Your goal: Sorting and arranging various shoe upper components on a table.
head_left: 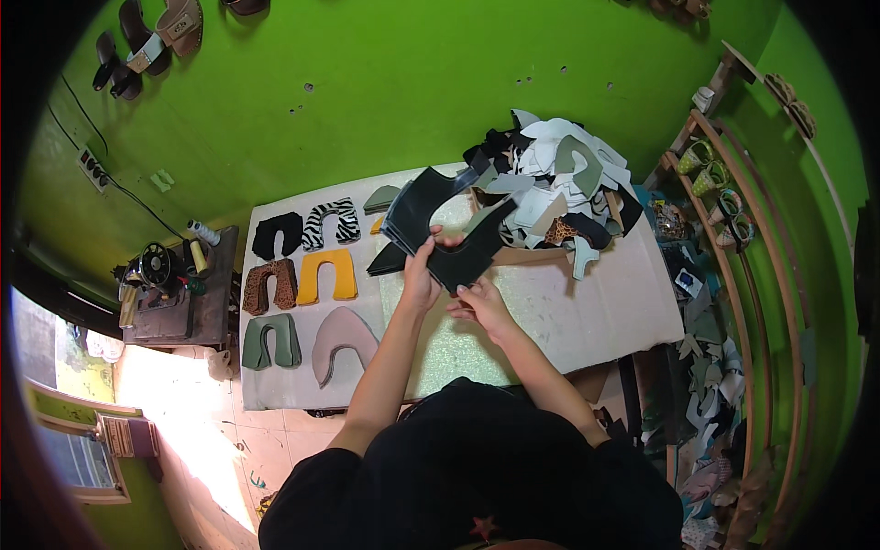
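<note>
A stack of black U-shaped cut pieces (458, 261), likely shoe uppers in sheet material, is held up over the table. My left hand (424, 273) is closed round its inner curve, with fingertips showing in the opening. At the lower edge, my right hand (483, 309) pinches the stack between thumb and fingers. Further black pieces (385, 263) lie partly hidden behind it. To the left, similar stacks lie in rows: black (277, 236), zebra-striped (331, 225), brown spotted (269, 286), yellow (327, 276), green (273, 342) and greyish pink (343, 343).
A heap of white, grey and black scraps (559, 183) fills a box at the table's (587, 321) back right. Left of the table stands a sewing machine (154, 268). On the right, a wooden rack (733, 247) holds sandals, with more scraps (710, 367) on the floor beside it.
</note>
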`<action>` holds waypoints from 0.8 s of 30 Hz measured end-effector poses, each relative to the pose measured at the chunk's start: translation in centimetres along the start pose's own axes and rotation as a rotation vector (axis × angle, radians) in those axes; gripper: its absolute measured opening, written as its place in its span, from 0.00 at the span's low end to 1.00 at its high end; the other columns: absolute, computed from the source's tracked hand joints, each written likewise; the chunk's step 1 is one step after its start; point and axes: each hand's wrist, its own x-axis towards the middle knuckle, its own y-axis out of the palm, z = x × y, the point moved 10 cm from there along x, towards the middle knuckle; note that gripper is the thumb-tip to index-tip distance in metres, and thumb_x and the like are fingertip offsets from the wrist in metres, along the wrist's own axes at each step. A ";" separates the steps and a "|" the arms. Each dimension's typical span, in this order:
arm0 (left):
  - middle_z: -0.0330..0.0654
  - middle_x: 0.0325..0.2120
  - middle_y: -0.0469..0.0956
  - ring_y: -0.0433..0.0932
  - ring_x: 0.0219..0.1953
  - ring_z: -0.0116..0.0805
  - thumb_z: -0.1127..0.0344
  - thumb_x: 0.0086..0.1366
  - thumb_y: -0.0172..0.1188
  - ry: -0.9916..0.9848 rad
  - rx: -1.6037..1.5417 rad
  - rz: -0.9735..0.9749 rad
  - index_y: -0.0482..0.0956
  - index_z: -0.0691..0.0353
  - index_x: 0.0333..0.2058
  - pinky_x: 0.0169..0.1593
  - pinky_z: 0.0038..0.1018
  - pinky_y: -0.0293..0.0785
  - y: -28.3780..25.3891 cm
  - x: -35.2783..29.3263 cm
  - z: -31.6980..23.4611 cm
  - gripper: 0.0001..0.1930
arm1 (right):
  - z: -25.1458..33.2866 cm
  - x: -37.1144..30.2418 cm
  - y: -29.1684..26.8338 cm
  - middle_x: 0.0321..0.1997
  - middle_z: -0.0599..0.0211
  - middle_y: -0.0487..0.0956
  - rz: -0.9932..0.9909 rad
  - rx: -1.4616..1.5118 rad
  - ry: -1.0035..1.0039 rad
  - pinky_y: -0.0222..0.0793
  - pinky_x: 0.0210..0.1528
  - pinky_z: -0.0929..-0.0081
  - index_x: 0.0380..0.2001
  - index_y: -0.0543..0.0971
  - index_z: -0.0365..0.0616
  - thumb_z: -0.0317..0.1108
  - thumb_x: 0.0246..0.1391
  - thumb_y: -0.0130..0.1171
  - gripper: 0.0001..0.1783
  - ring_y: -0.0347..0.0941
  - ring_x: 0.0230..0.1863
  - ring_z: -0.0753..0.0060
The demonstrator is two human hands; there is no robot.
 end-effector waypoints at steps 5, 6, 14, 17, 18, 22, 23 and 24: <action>0.33 0.15 0.59 0.61 0.20 0.27 0.57 0.65 0.39 -0.085 0.105 0.055 0.66 0.65 0.38 0.29 0.20 0.59 -2.0 -1.5 -2.2 0.16 | -0.6 -0.7 -4.0 0.39 0.62 0.67 -0.309 -0.130 -0.210 0.68 0.31 0.80 0.46 0.60 0.38 0.37 0.50 0.55 0.24 0.69 0.30 0.75; 0.33 0.15 0.58 0.61 0.20 0.26 0.57 0.65 0.39 -0.157 0.124 0.059 0.67 0.65 0.38 0.28 0.20 0.59 -2.1 -2.1 -2.0 0.16 | -1.1 -0.7 -4.6 0.39 0.62 0.67 -0.312 -0.131 -0.208 0.68 0.31 0.80 0.46 0.60 0.38 0.37 0.50 0.55 0.24 0.69 0.30 0.75; 0.28 0.12 0.54 0.54 0.15 0.20 0.60 0.65 0.41 -0.487 0.537 0.148 0.71 0.67 0.34 0.22 0.15 0.52 -4.0 -5.9 -0.3 0.15 | 8.3 -7.4 0.6 0.48 0.53 0.60 -0.363 -0.967 -1.005 0.49 0.55 0.59 0.46 0.62 0.39 0.36 0.36 0.62 0.32 0.55 0.51 0.51; 0.28 0.10 0.54 0.54 0.13 0.20 0.63 0.64 0.44 -0.759 0.713 0.295 0.73 0.68 0.31 0.20 0.17 0.51 -5.2 -7.9 2.9 0.14 | 7.7 -6.5 3.5 0.51 0.54 0.61 -0.103 -1.127 -0.910 0.51 0.56 0.58 0.51 0.59 0.42 0.40 0.29 0.67 0.43 0.54 0.54 0.51; 0.28 0.10 0.54 0.54 0.13 0.20 0.63 0.64 0.44 -0.762 0.714 0.298 0.73 0.68 0.31 0.20 0.17 0.51 -4.9 -8.0 3.1 0.14 | 7.4 -6.2 3.3 0.51 0.54 0.61 -0.108 -1.127 -0.909 0.51 0.56 0.58 0.51 0.59 0.42 0.40 0.29 0.67 0.43 0.54 0.54 0.51; 0.30 0.12 0.57 0.55 0.14 0.21 0.63 0.64 0.44 -0.890 0.696 0.426 0.65 0.62 0.22 0.22 0.18 0.55 -4.0 -9.0 4.9 0.12 | 5.4 -5.3 3.6 0.49 0.54 0.62 0.020 -1.271 -0.778 0.53 0.55 0.61 0.55 0.56 0.42 0.40 0.30 0.67 0.46 0.58 0.52 0.53; 0.31 0.12 0.59 0.57 0.14 0.21 0.63 0.64 0.43 -0.928 0.693 0.444 0.69 0.67 0.27 0.23 0.18 0.57 -4.2 -9.1 5.2 0.13 | 4.9 -5.1 3.0 0.48 0.53 0.62 -0.018 -1.269 -0.740 0.56 0.52 0.62 0.55 0.55 0.42 0.39 0.31 0.67 0.47 0.60 0.50 0.53; 0.32 0.12 0.61 0.58 0.15 0.22 0.63 0.64 0.43 -0.969 0.690 0.465 0.74 0.72 0.32 0.23 0.19 0.60 -4.1 -9.3 5.4 0.16 | 4.6 -4.9 2.4 0.47 0.52 0.63 -0.060 -1.267 -0.702 0.59 0.50 0.63 0.56 0.55 0.41 0.39 0.31 0.66 0.47 0.62 0.48 0.52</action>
